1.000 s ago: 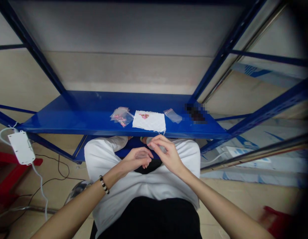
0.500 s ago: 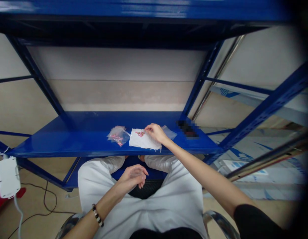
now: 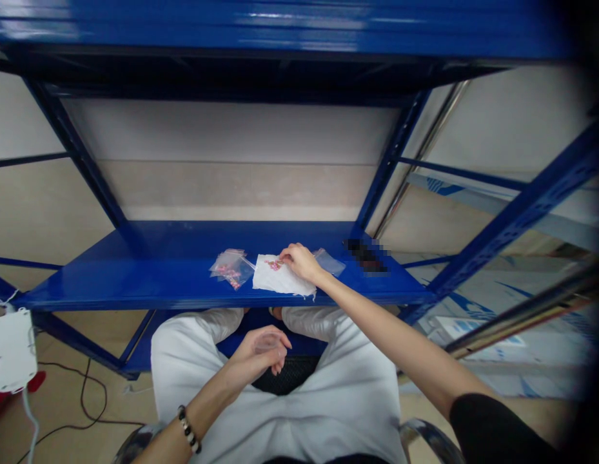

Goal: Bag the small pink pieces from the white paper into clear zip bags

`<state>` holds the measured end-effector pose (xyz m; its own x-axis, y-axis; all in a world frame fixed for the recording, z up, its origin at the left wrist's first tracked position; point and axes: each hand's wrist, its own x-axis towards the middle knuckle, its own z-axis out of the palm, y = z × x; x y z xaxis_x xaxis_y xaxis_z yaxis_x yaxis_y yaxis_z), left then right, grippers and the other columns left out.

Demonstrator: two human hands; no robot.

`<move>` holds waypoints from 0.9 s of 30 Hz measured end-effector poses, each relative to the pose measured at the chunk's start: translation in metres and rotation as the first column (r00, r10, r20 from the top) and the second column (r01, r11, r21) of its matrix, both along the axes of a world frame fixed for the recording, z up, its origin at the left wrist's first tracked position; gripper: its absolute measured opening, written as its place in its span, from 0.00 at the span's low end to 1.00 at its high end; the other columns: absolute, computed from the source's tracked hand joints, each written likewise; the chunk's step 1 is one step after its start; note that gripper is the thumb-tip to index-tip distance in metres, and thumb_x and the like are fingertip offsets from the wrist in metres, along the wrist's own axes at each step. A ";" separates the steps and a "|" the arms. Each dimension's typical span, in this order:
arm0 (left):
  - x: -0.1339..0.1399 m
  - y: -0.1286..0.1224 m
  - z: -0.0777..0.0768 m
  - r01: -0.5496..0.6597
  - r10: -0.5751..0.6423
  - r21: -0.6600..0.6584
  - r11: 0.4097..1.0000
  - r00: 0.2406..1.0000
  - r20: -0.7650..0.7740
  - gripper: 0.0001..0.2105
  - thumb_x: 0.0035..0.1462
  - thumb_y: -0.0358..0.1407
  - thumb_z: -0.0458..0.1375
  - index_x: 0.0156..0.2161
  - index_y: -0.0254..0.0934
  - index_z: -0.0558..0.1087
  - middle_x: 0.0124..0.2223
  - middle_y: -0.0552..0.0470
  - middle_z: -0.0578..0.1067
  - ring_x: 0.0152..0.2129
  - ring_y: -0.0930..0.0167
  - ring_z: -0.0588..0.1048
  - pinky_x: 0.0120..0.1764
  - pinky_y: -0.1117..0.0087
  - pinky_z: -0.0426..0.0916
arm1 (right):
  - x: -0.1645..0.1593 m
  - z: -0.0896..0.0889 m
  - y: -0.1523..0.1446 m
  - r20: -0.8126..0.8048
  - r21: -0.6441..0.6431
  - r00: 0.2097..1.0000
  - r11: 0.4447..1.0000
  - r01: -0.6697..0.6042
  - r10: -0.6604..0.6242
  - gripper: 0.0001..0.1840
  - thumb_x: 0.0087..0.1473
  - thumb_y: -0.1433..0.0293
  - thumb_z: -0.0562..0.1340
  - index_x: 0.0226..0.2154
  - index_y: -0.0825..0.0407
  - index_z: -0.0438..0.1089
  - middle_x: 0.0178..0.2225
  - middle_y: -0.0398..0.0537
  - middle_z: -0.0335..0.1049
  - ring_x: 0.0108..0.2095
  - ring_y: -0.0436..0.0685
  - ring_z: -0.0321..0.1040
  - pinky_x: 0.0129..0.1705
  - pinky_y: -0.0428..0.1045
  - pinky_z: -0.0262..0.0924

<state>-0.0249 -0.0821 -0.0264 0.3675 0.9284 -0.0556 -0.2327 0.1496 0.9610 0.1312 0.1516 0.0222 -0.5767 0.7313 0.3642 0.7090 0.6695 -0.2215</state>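
Above my lap, my left hand (image 3: pixel 263 351) is closed around a small clear round container (image 3: pixel 269 341). My right hand (image 3: pixel 300 262) rests over a white cloth (image 3: pixel 282 280) on the blue shelf, its fingertips bunched at a little pile of pink and reddish beads (image 3: pixel 273 264). Whether a bead is between those fingers is too small to see. Left of the cloth lie clear zip bags (image 3: pixel 231 265) with pink and red pieces inside. Another clear plastic bag (image 3: pixel 330 263) lies to the right, partly behind my right hand.
The blue shelf (image 3: pixel 158 270) has uprights at both sides and an upper shelf (image 3: pixel 299 29) overhead. A dark blurred-out object (image 3: pixel 365 255) lies at its right end. A white box with a cable (image 3: pixel 13 351) hangs at the left.
My right hand has shifted slightly and its fingers are lower at the beads. My left hand keeps the clear container in the same place. The whole view has tilted a little.
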 end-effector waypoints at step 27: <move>-0.004 -0.005 0.008 0.034 -0.033 0.021 0.999 0.998 -0.050 0.16 0.54 0.43 0.65 0.40 0.32 0.73 0.28 0.52 0.71 0.24 0.75 0.70 0.30 0.73 0.65 | 0.019 0.028 -0.159 -0.511 -0.066 0.844 0.971 -0.230 0.165 0.03 0.57 0.70 0.64 0.33 0.49 0.75 0.44 0.50 0.73 0.47 0.60 0.69 0.44 0.53 0.64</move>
<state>-0.0286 -0.0874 -0.0183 0.3960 0.9166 -0.0543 -0.1793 0.1353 0.9744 0.1499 -0.0072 0.0506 -0.4783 0.6778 0.5585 0.3364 0.7288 -0.5964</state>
